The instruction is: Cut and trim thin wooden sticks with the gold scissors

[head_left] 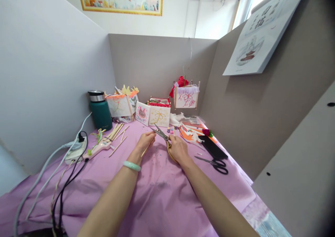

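My right hand is closed round the gold handles of a pair of scissors. Their blades point up and to the left and stand apart. Pinched in my left hand is a thin wooden stick, its lower end showing below the palm. The stick's upper end lies close to the scissor blades; whether they touch it I cannot tell. A pale green bangle circles my left wrist. Just beyond the hands stand white panels with a yellow flower and a pink design.
Left are loose wooden sticks, a glue gun, a power strip with cables and a green bottle. Right lie black-handled scissors, a black phone and a dark red flower. A decorated box hangs behind; grey partitions enclose the table.
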`<action>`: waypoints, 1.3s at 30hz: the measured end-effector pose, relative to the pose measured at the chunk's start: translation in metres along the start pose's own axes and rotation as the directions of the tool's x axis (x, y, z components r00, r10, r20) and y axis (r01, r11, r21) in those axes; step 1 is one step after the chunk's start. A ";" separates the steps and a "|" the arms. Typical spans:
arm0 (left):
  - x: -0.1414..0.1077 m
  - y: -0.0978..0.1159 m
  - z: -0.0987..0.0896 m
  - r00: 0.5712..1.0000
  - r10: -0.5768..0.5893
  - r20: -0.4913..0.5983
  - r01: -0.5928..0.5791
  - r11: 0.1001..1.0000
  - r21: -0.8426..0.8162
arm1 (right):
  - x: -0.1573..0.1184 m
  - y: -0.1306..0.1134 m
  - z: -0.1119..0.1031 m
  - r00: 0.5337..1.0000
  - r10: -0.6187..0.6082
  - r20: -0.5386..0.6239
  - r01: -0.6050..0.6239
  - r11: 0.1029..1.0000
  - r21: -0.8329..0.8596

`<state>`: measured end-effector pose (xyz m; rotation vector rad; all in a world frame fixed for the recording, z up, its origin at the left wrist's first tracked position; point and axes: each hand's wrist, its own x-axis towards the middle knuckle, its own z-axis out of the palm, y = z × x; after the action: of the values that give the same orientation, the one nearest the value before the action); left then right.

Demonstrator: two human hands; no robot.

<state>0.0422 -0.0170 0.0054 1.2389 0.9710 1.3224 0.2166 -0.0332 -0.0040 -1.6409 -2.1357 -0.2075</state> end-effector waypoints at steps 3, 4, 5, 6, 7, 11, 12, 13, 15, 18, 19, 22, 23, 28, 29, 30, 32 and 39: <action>0.002 -0.003 -0.001 1.000 -0.005 -0.003 0.005 1.000 0.007 | 0.000 0.000 0.002 1.000 -0.001 0.004 0.000 1.000 0.008; 0.002 -0.004 -0.001 1.000 -0.005 -0.003 0.005 1.000 0.005 | 0.000 0.000 0.002 1.000 0.001 0.008 -0.001 1.000 0.010; 0.003 -0.005 -0.002 1.000 -0.003 -0.004 0.003 1.000 0.005 | 0.001 -0.001 0.003 1.000 0.004 0.013 -0.004 1.000 0.011; 0.003 -0.006 -0.002 1.000 0.000 -0.006 0.000 1.000 0.006 | 0.001 -0.001 0.004 1.000 0.009 0.019 -0.009 1.000 0.012; 0.003 -0.006 -0.002 1.000 0.001 -0.008 -0.001 1.000 0.009 | 0.001 -0.001 0.005 0.999 0.014 0.028 -0.015 1.000 0.011; 0.003 -0.007 -0.002 1.000 0.000 -0.008 0.000 1.000 -0.008 | 0.002 -0.002 0.005 0.997 0.036 0.069 -0.037 0.999 0.001; 0.002 -0.006 -0.002 1.000 -0.003 -0.004 0.003 1.000 -0.021 | 0.002 -0.002 0.004 0.996 0.038 0.077 -0.038 0.999 -0.001; 0.002 -0.006 -0.001 1.000 -0.006 -0.001 0.006 0.999 -0.036 | 0.002 -0.003 0.004 0.996 0.038 0.084 -0.038 0.999 -0.004; 0.001 -0.004 -0.001 1.000 -0.012 0.004 0.012 0.998 -0.060 | 0.002 -0.003 0.002 0.995 0.039 0.088 -0.038 0.999 -0.010; 0.001 -0.003 0.001 1.000 -0.018 0.001 0.018 0.997 -0.073 | 0.002 -0.003 0.001 0.995 0.045 0.094 -0.043 0.999 -0.020; 0.001 -0.002 0.001 1.000 -0.020 -0.002 0.020 0.997 -0.073 | 0.002 -0.003 0.001 0.994 0.046 0.098 -0.044 0.999 -0.021; 0.000 -0.001 0.002 0.999 -0.033 -0.011 0.032 0.997 -0.067 | 0.003 -0.002 0.002 0.994 0.046 0.100 -0.044 0.999 -0.022; 0.000 -0.001 0.002 0.999 -0.034 -0.013 0.033 0.997 -0.066 | 0.003 -0.002 0.003 0.994 0.045 0.095 -0.043 0.999 -0.021; 0.002 -0.003 0.000 0.999 -0.038 -0.024 0.037 0.998 -0.053 | 0.005 -0.001 0.006 0.996 0.039 0.084 -0.037 0.999 -0.027; 0.002 -0.004 -0.001 0.999 -0.039 -0.024 0.038 0.998 -0.049 | 0.005 -0.001 0.006 0.996 0.037 0.082 -0.035 0.999 -0.030; 0.003 -0.004 -0.001 0.999 -0.041 -0.026 0.040 0.998 -0.047 | 0.006 -0.001 0.007 0.996 0.035 0.080 -0.032 0.999 -0.033; 0.003 -0.005 -0.002 0.998 -0.050 -0.033 0.048 0.998 -0.046 | 0.006 -0.001 0.007 0.997 0.028 0.078 -0.025 0.999 -0.040; 0.003 -0.004 -0.001 0.997 -0.064 -0.049 0.061 0.997 -0.044 | 0.005 -0.001 0.004 0.995 0.026 0.096 -0.021 0.998 -0.054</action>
<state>0.0424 -0.0136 0.0017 1.1390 1.0039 1.3240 0.2140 -0.0272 -0.0052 -1.7384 -2.1978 -0.1830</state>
